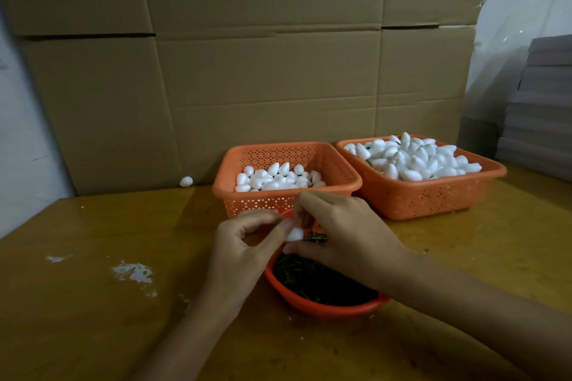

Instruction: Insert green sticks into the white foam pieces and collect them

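Two grips met over the red bowl (325,306) of green sticks (322,284) on the desk (123,318). My left grip (247,235) pinched one white foam piece (292,233) between thumb and fingertip, just above the bowl's far side. My right grip (337,232) was curled round the held sticks (316,238), with its fingertips touching the foam too.

The foam looked feather-light and easily dented, so I judged a soft pinch on its flanks best, leaving one end bare. The sticks seemed thin and stiff, and were best held near the tip. They lay roughly crosswise, with their ends toward the foam. The foam's own long axis was mostly hidden by my fingers, so I could not tell how it ran.
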`<state>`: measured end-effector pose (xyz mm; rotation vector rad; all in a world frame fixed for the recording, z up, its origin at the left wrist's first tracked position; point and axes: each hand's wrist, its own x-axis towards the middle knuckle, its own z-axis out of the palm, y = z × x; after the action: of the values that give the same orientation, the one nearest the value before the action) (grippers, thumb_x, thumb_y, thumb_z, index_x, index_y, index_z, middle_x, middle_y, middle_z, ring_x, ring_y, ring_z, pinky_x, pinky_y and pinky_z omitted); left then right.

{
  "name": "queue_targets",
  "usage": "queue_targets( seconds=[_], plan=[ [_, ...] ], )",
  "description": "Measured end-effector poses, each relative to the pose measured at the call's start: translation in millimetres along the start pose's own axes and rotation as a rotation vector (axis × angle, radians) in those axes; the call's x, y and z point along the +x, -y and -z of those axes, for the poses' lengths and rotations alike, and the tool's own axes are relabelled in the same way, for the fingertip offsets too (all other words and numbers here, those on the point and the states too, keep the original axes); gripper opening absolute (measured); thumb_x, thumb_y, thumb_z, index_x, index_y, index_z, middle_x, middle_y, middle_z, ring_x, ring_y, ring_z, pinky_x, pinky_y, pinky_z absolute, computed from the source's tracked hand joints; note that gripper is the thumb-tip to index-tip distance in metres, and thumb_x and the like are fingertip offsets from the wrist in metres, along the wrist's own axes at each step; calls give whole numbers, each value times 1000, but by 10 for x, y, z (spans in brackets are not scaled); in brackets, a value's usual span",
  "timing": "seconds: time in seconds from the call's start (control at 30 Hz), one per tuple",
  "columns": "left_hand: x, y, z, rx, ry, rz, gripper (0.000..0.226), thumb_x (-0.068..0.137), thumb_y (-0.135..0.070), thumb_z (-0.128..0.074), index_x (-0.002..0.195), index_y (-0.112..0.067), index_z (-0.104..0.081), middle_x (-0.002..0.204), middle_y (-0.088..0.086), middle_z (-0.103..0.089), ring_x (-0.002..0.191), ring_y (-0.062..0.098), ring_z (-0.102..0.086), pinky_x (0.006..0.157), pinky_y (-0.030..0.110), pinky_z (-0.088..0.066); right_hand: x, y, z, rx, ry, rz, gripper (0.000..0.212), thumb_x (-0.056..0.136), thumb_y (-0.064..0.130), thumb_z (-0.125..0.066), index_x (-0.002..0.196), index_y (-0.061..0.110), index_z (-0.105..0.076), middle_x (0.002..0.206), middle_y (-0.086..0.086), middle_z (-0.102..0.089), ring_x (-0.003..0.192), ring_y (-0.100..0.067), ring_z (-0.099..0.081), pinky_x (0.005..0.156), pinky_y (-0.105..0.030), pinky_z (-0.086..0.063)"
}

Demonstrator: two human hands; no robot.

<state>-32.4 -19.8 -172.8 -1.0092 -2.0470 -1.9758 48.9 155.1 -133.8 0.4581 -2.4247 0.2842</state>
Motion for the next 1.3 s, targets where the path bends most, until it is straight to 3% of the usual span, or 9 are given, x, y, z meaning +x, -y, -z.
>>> queue_targets(
  seconds=[0.13, 0.23, 0.33, 0.5, 0.6, 0.77, 0.93, 1.2, 1.3],
  plan=[
    [11, -16, 7, -26, 39, -6, 9, 83, -26, -82, 92, -26, -84, 94, -5, -82, 98, 10, -76, 87, 24, -55, -36, 11, -14, -151, 62, -14, 38, 89, 59, -68, 98, 27, -52, 93, 11, -62, 76, -11, -57, 60, -36, -51],
    [15, -3, -5, -66, 10, 5, 19, 82, -30, -80, 98, -22, -79, 89, -3, -81, 93, 8, -76, 84, 12, -52, -55, -12, -64, -270, 233, -76, 54, 88, 70, -60, 122, 28, -56, 118, 8, -68, 101, -17, -66, 76, -38, -56],
    [4, -23, -29, -95, 1, 3, 21, 82, -34, -77, 99, -22, -74, 83, 1, -80, 87, 9, -76, 80, 12, -52, -62, -17, -57, -214, 296, -53, 54, 92, 63, -61, 137, 34, -51, 141, 10, -59, 124, -15, -59, 91, -37, -56],
    [10, -8, -22, -97, 2, -12, 17, 89, -31, -81, 102, -32, -70, 84, 4, -80, 95, 16, -77, 98, 44, -53, -21, -3, -23, -144, 377, -83, 21, 90, 45, -73, 106, 32, -68, 115, 12, -68, 105, -13, -64, 86, -37, -56],
    [5, -11, -15, -108, 9, -1, 23, 89, -33, -81, 107, -37, -67, 92, 3, -81, 104, 17, -76, 107, 56, -49, -27, 1, -37, -146, 337, -108, 16, 88, 40, -75, 100, 33, -67, 109, 15, -67, 99, -10, -64, 80, -34, -55],
    [16, 11, -13, -111, -12, 2, 28, 87, -46, -82, 107, -34, -66, 94, 2, -80, 97, 18, -75, 93, 44, -56, -43, -20, -15, -189, 234, -178, 18, 89, 39, -73, 103, 33, -64, 112, 14, -65, 98, -13, -65, 74, -33, -57],
    [26, 40, -1, -63, -29, -12, 10, 90, -39, -77, 97, -36, -70, 94, -4, -77, 91, 13, -73, 77, 20, -53, -21, -20, 57, -190, 167, -226, 19, 86, 49, -76, 94, 33, -67, 100, 16, -66, 93, -7, -64, 73, -30, -55],
    [28, 65, -1, -56, -30, -74, 9, 93, -29, -71, 99, -27, -78, 99, -9, -79, 100, 10, -74, 83, 17, -55, -42, -96, 199, -76, 214, -202, 10, 94, 40, -69, 99, 31, -68, 103, 16, -68, 95, -5, -64, 81, -34, -56],
    [35, 61, 4, -70, -80, -75, 11, 92, -29, -71, 98, -26, -80, 99, -8, -80, 100, 9, -74, 83, 19, -57, -115, -124, 123, 48, 255, -229, 6, 96, 35, -70, 100, 31, -72, 100, 18, -71, 94, 2, -64, 83, -26, -52]
  ],
)
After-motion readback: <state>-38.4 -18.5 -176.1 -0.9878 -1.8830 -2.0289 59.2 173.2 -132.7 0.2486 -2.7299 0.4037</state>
